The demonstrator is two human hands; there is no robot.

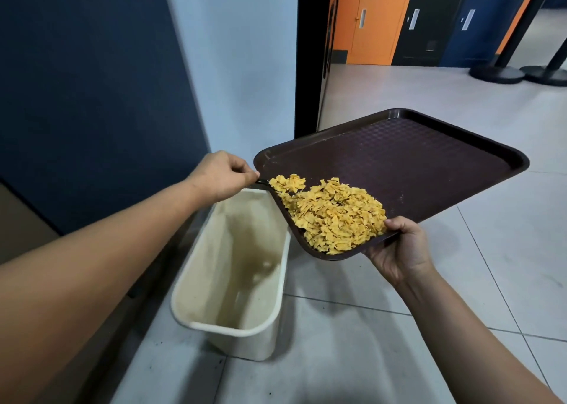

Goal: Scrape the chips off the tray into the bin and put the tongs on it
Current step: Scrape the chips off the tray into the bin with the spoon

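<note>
**Tray tilted over bin, chips heaped at low corner**

Heaped on the near, lower corner of the tray: broken yellow-orange corn chips [333, 211], a loose pile reaching right to the rim, a smaller clump just apart at its upper left. Beneath them, a dark brown rectangular plastic tray [429, 164] with a textured bed and raised lip, held in the air and slanted so the far right corner sits high and the near corner low. Low corner directly above the right side of a cream-white rectangular plastic bin [196, 308], standing open on the floor, inside stained brownish, no chips seen in it.

Gripping the tray's near edge just right of the pile: right hand [399, 250], thumb curled over the lip, fingers hidden under the tray. At the tray's left corner: left hand [222, 173], fingers curled and pinched together around a thin dark object [262, 182] poking toward the chips; too little showing to say whether tongs. Both bare forearms stretched forward from the bottom of the view.

Around the bin: pale grey floor tiles [383, 336], a dark navy wall panel [92, 96] at left, a light wall strip beside it. Farther back, past a black door frame [306, 50]: orange, black and blue lockers [377, 19], and round black stanchion bases [497, 73] on the floor.
</note>
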